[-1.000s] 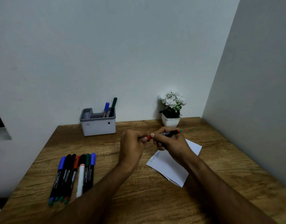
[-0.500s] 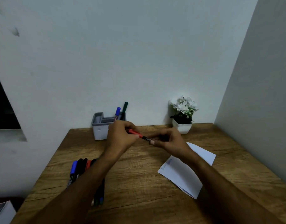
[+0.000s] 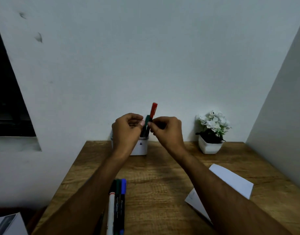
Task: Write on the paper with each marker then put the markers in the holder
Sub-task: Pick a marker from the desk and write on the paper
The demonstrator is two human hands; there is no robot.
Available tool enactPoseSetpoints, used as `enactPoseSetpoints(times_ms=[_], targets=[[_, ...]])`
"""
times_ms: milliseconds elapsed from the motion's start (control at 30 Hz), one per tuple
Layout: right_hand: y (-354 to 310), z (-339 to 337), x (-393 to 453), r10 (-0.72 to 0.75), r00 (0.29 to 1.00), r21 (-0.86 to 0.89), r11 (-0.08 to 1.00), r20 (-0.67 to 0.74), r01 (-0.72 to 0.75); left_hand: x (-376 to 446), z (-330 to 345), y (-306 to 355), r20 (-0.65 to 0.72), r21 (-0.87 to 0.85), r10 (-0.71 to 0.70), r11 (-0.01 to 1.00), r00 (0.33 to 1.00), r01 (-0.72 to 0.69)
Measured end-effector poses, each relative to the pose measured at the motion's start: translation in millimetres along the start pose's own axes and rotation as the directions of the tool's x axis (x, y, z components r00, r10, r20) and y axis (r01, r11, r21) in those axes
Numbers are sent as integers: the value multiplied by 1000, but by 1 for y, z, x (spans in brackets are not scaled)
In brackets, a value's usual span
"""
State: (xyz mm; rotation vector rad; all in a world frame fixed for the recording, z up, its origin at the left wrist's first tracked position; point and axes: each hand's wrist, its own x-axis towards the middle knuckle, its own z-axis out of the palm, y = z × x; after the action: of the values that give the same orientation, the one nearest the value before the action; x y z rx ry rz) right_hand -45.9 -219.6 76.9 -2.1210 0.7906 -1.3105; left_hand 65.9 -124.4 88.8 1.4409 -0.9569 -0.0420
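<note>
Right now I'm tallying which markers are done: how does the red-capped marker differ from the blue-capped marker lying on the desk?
The red-capped marker stands nearly upright above the holder, pinched by the right hand; the blue-capped marker lies flat on the desk, untouched. The red-capped one is alone in the grip; the blue-capped one lies beside other markers. Both are capped with dark barrels.
</note>
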Motion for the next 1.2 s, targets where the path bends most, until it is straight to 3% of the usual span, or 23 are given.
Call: enactPoseSetpoints(times_ms=[100, 367, 533, 867, 1000, 1200], targets=[[5, 8, 16, 71, 993, 33, 997, -95, -68, 10, -1, -10, -10, 31, 8, 999, 1000, -8], [30, 37, 17, 230, 973, -125, 966, 17, -226, 15, 6, -32, 6, 110, -25, 994, 1000, 24], [32, 38, 15, 242, 968, -155, 961, 62, -230, 13, 6, -39, 17, 126, -19, 992, 1000, 17], [13, 19, -24, 206, 978, -171, 965, 18, -200, -6, -8, -37, 16, 133, -11, 991, 1000, 9], [-3, 15, -59, 213, 967, -159, 969, 137, -191, -29, -29, -41, 75, 160, -32, 987, 997, 20], [-25, 22, -99, 307, 881, -247, 942, 361, -227, -69, -58, -59, 270, 273, -158, 958, 950, 82]])
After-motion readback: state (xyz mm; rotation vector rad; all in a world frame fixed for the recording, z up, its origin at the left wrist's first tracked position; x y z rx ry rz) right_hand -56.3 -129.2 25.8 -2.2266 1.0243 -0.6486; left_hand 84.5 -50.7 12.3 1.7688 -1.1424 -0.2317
